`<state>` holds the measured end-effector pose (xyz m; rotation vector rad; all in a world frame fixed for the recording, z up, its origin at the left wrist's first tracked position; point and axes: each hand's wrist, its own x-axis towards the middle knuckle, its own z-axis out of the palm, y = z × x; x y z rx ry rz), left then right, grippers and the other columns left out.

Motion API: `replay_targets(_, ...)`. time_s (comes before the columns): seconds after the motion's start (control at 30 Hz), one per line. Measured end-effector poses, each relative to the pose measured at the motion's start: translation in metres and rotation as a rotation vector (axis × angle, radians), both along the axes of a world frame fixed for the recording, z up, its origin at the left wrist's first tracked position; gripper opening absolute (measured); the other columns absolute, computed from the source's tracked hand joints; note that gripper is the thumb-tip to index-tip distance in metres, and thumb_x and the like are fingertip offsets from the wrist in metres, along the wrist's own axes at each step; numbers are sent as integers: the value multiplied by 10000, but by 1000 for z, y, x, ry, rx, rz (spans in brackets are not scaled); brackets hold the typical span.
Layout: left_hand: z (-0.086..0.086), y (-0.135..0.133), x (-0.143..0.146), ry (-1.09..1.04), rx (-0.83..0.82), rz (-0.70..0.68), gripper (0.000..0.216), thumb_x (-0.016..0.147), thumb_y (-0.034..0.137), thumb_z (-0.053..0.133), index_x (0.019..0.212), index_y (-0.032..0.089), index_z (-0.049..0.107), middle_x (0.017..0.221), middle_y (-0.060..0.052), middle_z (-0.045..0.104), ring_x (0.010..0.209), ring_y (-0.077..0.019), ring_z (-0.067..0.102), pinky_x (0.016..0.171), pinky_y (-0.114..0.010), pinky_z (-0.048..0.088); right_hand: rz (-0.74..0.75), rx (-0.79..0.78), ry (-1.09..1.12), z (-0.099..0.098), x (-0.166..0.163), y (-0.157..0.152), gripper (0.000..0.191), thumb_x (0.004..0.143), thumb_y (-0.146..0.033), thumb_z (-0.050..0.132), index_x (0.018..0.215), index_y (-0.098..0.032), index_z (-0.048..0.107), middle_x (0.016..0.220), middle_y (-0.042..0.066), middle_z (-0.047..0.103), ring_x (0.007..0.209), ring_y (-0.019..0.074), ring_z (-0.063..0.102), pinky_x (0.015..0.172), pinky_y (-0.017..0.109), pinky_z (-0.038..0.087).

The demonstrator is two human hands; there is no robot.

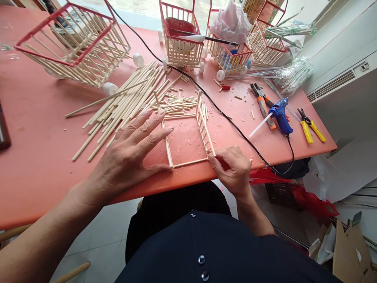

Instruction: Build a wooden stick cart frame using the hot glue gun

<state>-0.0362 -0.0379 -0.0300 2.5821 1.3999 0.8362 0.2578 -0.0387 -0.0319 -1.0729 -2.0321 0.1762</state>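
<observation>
A small frame of thin wooden sticks (190, 162) lies at the table's front edge, with a ladder-like side standing up on its right. My right hand (234, 169) is closed, thumb and forefinger pinching the near right corner of this stick frame. On its left spreads my left hand (125, 151), open, the thumb tip against the near left corner and the fingers reaching along the left side. Just behind lie short cut sticks (178, 103). A pile of long wooden sticks (126, 104) is fanned out beyond my left hand.
Small stick carts with red rims (110, 27) and white wheels stand along the back. A black cable (219, 103) crosses the pink table (44, 157). To the right lie a blue glue gun (281, 118), orange-handled pliers (263, 104) and yellow-handled cutters (308, 131). Wrapped clear sticks (297, 74) lie behind.
</observation>
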Motion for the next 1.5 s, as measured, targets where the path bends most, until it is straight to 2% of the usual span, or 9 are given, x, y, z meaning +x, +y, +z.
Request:
replay_targets(1.0,-1,1,0,7,22,-9,818,970,539,712,1675,427,312,1764,-25,383,1647,-339,329,1344,-570,327,-16,14,-18,2,-1,0,120,985,-169,720,879,-224,705,774,9,759,733,167,667,748,322,507)
replay_targets(1.23,0,1,-1,0,-3,-7,854,960,547,721,1680,488,267,1775,9,354,1647,-337,329,1343,-588,333,-15,10,-14,0,-1,1,116,998,-191,706,892,-237,714,793,10,778,737,174,688,752,340,521)
replay_targets(1.5,1,0,0,-9,-20,-4,867,955,534,730,1682,501,260,1778,30,345,1648,-345,321,1351,-582,321,-17,2,-25,0,0,0,109,1003,-200,704,901,-236,725,820,15,795,752,176,689,763,342,531)
